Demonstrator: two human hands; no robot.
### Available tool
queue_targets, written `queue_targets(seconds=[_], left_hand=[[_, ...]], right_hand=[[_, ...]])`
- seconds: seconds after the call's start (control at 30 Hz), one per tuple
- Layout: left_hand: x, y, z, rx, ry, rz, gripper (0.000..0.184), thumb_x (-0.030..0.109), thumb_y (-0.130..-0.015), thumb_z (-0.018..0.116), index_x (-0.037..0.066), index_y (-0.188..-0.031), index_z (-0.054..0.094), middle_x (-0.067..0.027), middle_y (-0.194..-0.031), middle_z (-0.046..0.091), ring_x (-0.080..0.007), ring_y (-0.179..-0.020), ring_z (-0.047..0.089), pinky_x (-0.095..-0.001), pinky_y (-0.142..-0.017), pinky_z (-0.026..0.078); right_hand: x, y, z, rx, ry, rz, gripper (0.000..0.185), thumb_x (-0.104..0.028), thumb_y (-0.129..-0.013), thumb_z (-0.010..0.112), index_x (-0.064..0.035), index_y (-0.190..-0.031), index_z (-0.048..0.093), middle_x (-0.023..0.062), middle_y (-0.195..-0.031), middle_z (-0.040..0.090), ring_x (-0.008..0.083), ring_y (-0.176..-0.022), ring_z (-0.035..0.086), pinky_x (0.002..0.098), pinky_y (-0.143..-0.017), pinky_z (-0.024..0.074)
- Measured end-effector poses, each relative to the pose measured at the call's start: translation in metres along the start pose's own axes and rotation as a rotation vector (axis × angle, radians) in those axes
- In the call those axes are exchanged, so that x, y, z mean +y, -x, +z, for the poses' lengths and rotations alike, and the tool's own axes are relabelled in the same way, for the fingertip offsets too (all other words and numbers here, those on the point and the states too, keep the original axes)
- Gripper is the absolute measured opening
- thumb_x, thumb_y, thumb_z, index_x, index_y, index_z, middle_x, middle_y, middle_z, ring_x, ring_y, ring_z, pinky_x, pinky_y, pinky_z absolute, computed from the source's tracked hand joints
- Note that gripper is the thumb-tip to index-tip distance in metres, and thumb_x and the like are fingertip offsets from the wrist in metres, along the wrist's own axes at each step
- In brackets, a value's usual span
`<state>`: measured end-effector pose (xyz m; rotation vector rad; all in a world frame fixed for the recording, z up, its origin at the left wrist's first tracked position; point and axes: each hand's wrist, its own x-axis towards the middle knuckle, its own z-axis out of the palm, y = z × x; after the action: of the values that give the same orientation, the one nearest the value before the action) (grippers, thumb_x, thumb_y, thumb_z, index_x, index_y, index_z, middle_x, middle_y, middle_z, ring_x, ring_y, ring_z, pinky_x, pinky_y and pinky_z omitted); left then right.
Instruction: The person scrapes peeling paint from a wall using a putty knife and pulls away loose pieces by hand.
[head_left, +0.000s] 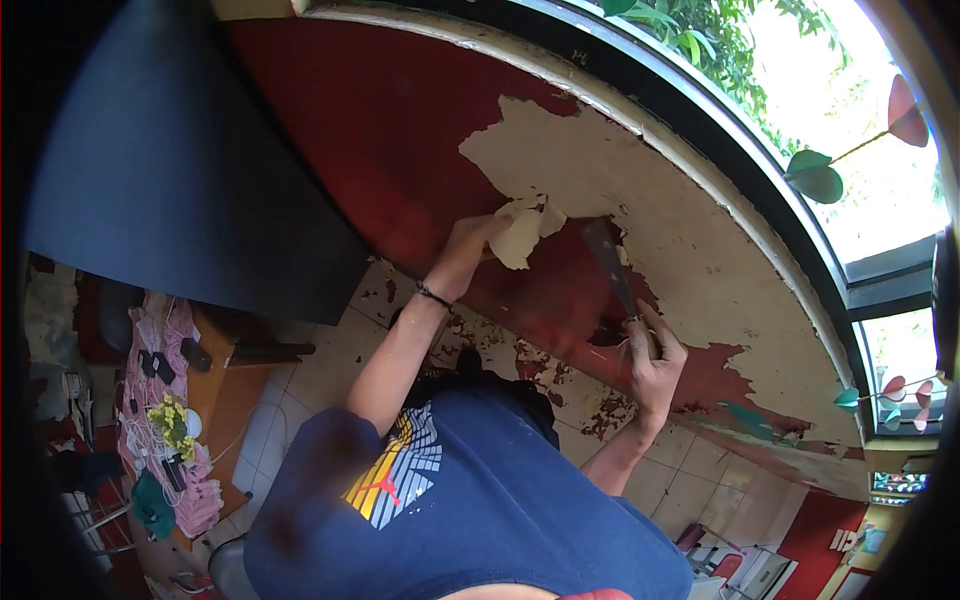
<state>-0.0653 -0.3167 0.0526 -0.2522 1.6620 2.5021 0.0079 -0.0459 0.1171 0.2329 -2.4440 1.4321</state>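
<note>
A red painted wall (340, 110) runs across the view, with a large bare beige patch (570, 150) where the paint is gone. My left hand (472, 243) is closed on a torn paint flake (517, 238), its pale underside showing, at the lower edge of that patch. A dark bracelet circles the left wrist. In my right hand (655, 362) is a scraper (608, 260), gripped by its handle. The scraper's blade points up along the wall, its tip by the border between red paint and bare surface.
Paint chips (540, 370) litter the tiled floor (350, 345) below the wall. A large dark panel (190, 170) stands at left. Beneath it is a wooden table (225, 370) with a pink cloth, cables and yellow flowers. A window (800, 130) with hanging leaf decorations lies above the wall.
</note>
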Motion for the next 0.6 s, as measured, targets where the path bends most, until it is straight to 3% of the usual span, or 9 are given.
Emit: queue_targets(seconds=[0.07, 0.2, 0.27, 0.37, 0.47, 0.6], left_hand=[[-0.002, -0.014, -0.007, -0.190, 0.448, -0.072, 0.044, 0.032, -0.091, 0.054, -0.004, -0.117, 0.054, -0.0109, -0.108, 0.061, -0.0157, -0.094, 0.062, -0.0313, -0.086, 0.048], [0.002, -0.027, 0.004, -0.124, 0.325, -0.069, 0.044, 0.030, -0.091, 0.055, -0.003, -0.119, 0.053, -0.0112, -0.109, 0.060, -0.0169, -0.094, 0.062, -0.0325, -0.081, 0.051], [0.003, -0.026, 0.011, -0.178, 0.299, -0.140, 0.036, 0.029, -0.093, 0.054, 0.003, -0.118, 0.055, -0.0044, -0.105, 0.061, -0.0128, -0.090, 0.060, -0.0294, -0.080, 0.051], [0.000, -0.024, 0.012, -0.165, 0.375, -0.116, 0.030, 0.026, -0.092, 0.055, 0.004, -0.113, 0.058, -0.0035, -0.102, 0.060, -0.0119, -0.086, 0.059, -0.0290, -0.079, 0.051], [-0.003, -0.021, 0.015, -0.117, 0.451, -0.104, 0.033, 0.022, -0.091, 0.058, -0.001, -0.113, 0.055, -0.0091, -0.098, 0.060, -0.0146, -0.083, 0.061, -0.0262, -0.069, 0.054], [-0.005, -0.011, 0.010, -0.118, 0.392, -0.076, 0.032, 0.023, -0.088, 0.061, -0.001, -0.109, 0.058, -0.0084, -0.090, 0.061, -0.0149, -0.074, 0.062, -0.0258, -0.065, 0.054]], right_hand=[[0.003, 0.001, -0.001, -0.005, 0.000, 0.021, 0.028, -0.004, -0.081, 0.064, 0.0045, -0.108, 0.064, 0.0079, -0.074, 0.062, 0.0123, -0.068, 0.058, 0.0245, -0.065, 0.0465], [0.003, -0.001, 0.005, -0.029, -0.007, 0.048, 0.029, -0.005, -0.080, 0.065, 0.0035, -0.108, 0.064, 0.0074, -0.074, 0.062, 0.0116, -0.069, 0.059, 0.0241, -0.066, 0.0466], [0.005, 0.001, 0.009, -0.046, -0.007, 0.061, 0.030, -0.006, -0.080, 0.065, 0.0031, -0.108, 0.064, 0.0071, -0.073, 0.062, 0.0114, -0.070, 0.059, 0.0238, -0.066, 0.0465], [0.002, 0.001, 0.013, -0.045, -0.011, 0.046, 0.030, -0.006, -0.080, 0.065, 0.0029, -0.109, 0.064, 0.0074, -0.075, 0.063, 0.0117, -0.070, 0.060, 0.0241, -0.068, 0.0468], [-0.008, 0.003, 0.010, -0.036, -0.078, 0.133, 0.029, -0.005, -0.080, 0.065, 0.0026, -0.108, 0.064, 0.0088, -0.078, 0.065, 0.0121, -0.072, 0.060, 0.0253, -0.071, 0.0472], [0.010, 0.010, 0.000, -0.039, 0.002, 0.086, 0.031, -0.007, -0.083, 0.063, 0.0033, -0.112, 0.062, 0.0093, -0.085, 0.066, 0.0117, -0.077, 0.060, 0.0246, -0.072, 0.0463]])
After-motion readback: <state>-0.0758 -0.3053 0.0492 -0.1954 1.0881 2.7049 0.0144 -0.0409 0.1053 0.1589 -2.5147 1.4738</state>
